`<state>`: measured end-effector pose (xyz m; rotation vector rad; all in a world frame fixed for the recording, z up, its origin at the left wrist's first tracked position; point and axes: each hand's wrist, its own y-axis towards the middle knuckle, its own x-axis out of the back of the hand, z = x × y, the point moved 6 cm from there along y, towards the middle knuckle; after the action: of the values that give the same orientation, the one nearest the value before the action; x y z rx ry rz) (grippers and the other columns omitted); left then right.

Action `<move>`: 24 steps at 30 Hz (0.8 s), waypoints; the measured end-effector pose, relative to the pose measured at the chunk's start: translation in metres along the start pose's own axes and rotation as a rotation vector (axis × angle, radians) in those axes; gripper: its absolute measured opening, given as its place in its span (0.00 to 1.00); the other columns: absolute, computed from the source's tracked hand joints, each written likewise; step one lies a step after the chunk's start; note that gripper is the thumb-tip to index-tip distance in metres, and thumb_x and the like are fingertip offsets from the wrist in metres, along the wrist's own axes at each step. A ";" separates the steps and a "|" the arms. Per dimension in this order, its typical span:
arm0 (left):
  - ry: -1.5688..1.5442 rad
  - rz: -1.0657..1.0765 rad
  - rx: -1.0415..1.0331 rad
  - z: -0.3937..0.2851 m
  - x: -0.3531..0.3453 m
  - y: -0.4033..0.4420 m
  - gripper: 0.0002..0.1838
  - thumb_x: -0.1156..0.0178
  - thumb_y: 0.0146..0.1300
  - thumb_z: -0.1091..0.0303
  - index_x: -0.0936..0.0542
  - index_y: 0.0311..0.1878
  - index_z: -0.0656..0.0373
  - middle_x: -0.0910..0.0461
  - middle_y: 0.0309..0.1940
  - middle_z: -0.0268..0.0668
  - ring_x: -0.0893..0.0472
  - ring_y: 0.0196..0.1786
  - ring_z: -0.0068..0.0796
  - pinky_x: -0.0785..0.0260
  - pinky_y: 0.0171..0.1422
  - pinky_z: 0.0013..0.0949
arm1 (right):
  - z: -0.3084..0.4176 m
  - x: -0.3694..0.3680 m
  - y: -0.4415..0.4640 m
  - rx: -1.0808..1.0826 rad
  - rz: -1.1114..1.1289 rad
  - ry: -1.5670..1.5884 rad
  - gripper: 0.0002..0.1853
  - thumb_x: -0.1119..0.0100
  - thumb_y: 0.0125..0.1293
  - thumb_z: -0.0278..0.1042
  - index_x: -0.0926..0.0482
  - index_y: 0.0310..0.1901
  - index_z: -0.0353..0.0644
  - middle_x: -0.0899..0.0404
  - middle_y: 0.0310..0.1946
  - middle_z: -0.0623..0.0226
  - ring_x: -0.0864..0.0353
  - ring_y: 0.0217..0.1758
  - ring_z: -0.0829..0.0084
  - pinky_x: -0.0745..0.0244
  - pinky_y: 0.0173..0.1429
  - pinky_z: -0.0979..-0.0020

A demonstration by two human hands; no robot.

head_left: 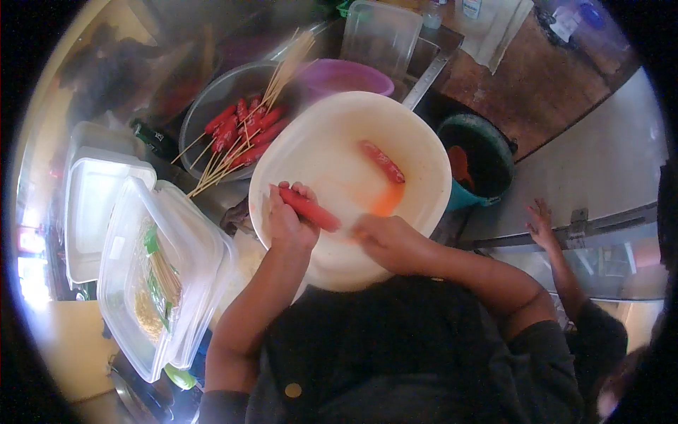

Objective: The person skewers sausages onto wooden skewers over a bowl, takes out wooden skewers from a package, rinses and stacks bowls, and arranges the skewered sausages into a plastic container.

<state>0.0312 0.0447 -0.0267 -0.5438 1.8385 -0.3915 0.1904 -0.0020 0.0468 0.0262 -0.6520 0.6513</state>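
Note:
My left hand (293, 215) is wrapped around a red hot dog sausage (311, 210), which points down and to the right over a cream-coloured basin (339, 131). Close to the free end of that sausage is my right hand (390, 242), its fingers curled together and blurred. Whatever it pinches, if anything, cannot be made out. Another red sausage (382, 162) lies inside the basin, near a patch of orange liquid (388, 200). To the left, a metal bowl (189, 134) contains several red sausages on wooden skewers (240, 152).
Clear plastic containers (116, 265) on the left hold packed skewers (164, 275). A purple basin (346, 79) sits behind the cream one, with a dark green bucket (477, 159) to its right. Another person's hand (542, 225) reaches in at far right.

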 end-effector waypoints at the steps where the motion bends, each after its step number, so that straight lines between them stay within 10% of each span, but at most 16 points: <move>1: 0.019 -0.033 -0.007 0.000 -0.001 -0.002 0.11 0.55 0.69 0.58 0.35 0.36 0.55 0.34 0.24 0.33 0.31 0.26 0.24 0.30 0.33 0.24 | -0.002 0.000 0.000 0.002 0.000 0.000 0.11 0.53 0.59 0.30 0.27 0.42 0.37 0.24 0.34 0.50 0.23 0.40 0.51 0.29 0.44 0.60; 24: -0.001 0.035 -0.022 -0.010 0.006 0.011 0.11 0.56 0.69 0.60 0.35 0.33 0.55 0.35 0.23 0.33 0.34 0.24 0.22 0.33 0.28 0.22 | -0.006 0.010 -0.044 -0.090 0.123 0.047 0.13 0.57 0.65 0.32 0.32 0.49 0.38 0.23 0.34 0.49 0.21 0.40 0.53 0.28 0.46 0.61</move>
<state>0.0182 0.0512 -0.0340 -0.5257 1.8509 -0.3473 0.2252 -0.0299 0.0554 -0.1133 -0.6403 0.7382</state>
